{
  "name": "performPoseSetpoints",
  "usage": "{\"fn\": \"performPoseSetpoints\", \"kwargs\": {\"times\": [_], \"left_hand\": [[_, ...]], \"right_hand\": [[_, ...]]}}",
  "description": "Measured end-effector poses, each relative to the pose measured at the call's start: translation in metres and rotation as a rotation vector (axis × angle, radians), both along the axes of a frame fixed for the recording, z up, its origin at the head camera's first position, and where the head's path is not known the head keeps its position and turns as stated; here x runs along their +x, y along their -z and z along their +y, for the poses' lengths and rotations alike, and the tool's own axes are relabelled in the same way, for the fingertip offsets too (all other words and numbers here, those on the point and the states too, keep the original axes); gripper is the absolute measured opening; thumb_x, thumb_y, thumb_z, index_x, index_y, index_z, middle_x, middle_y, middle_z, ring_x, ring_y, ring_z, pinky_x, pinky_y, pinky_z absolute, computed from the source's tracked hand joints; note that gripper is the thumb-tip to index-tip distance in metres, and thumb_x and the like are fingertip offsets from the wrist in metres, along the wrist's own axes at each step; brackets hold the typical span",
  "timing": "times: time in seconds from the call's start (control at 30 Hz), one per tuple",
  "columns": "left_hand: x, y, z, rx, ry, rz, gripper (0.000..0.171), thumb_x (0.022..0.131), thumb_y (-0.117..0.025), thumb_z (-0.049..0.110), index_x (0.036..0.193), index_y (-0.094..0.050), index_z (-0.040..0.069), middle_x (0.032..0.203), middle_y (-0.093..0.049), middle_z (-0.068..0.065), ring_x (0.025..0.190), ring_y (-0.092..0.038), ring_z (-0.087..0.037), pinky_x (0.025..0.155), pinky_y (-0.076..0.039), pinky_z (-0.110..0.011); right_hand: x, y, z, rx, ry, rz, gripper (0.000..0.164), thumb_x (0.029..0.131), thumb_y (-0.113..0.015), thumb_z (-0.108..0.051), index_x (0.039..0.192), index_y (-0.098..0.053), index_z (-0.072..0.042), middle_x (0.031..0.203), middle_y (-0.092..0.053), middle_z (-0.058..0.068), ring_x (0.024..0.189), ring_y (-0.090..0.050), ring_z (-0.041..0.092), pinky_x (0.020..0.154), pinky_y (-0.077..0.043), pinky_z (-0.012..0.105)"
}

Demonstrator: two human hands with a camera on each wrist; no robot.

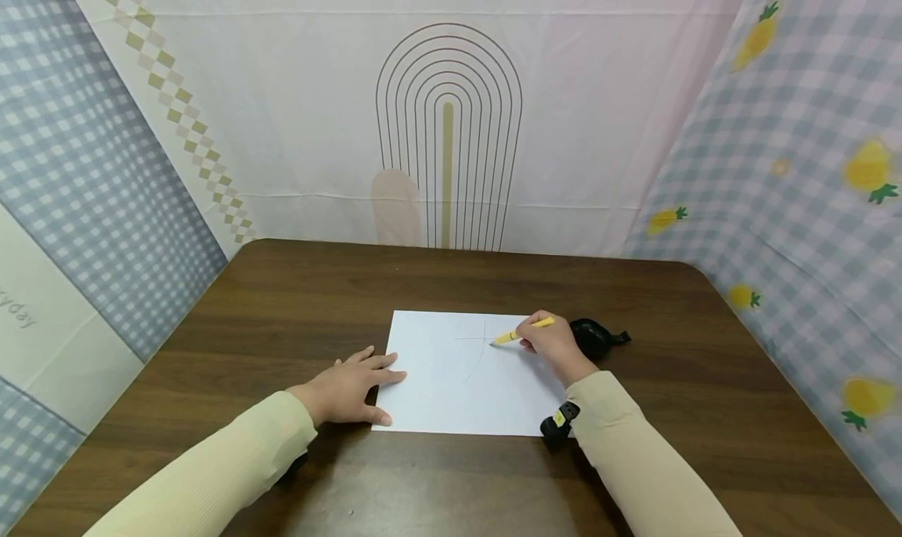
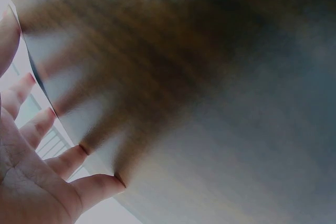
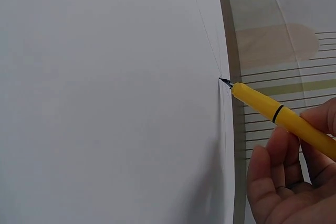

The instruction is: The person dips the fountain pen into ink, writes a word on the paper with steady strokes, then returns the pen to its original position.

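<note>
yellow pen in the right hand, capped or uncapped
Uncapped: the right wrist view shows the yellow pen's dark nib bare over the paper, with no cap covering it.

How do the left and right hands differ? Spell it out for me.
The left hand has its fingers spread, while the right hand has its fingers curled round a yellow pen. The left hand lies at the left edge of the paper; the right hand is toward its upper right. Both hands come out of pale yellow sleeves.
</note>
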State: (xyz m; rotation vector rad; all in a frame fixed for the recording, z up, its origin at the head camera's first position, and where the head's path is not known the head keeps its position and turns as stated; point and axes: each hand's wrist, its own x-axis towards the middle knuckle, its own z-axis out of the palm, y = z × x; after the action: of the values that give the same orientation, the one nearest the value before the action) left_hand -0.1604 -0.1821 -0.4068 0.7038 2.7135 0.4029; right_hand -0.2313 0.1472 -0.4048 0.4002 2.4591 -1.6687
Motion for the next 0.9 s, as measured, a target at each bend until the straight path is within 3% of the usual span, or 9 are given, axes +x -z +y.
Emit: {"fn": "performPoseSetpoints", "kwargs": {"times": [0.4,0.9], "left_hand": [[-0.001,0.001,0.0,0.003,0.001,-0.002,0.071,0.081,-0.074,0.047,0.143,-0.051,0.022,0.156,-0.031,-0.007,0.144,-0.019,-0.042,0.1,-0.023,-0.073],[0.0,0.0,0.0,0.007,0.002,-0.003,0.071,0.081,-0.073,0.048,0.142,-0.051,0.021,0.156,-0.032,-0.007,0.144,-0.019,-0.042,0.1,-0.023,-0.074]], "right_hand": [[0.006,-0.002,0.007,0.026,-0.017,0.013,0.007,0.085,-0.063,-0.009,0.088,-0.059,-0.004,0.094,-0.066,0.012,0.073,-0.058,0.014,0.067,-0.05,0.024],[0.012,-0.001,0.013,0.063,-0.031,-0.001,0.013,0.087,-0.062,-0.012,0.095,-0.06,-0.002,0.106,-0.061,0.015,0.075,-0.058,0.016,0.07,-0.051,0.026]]}}
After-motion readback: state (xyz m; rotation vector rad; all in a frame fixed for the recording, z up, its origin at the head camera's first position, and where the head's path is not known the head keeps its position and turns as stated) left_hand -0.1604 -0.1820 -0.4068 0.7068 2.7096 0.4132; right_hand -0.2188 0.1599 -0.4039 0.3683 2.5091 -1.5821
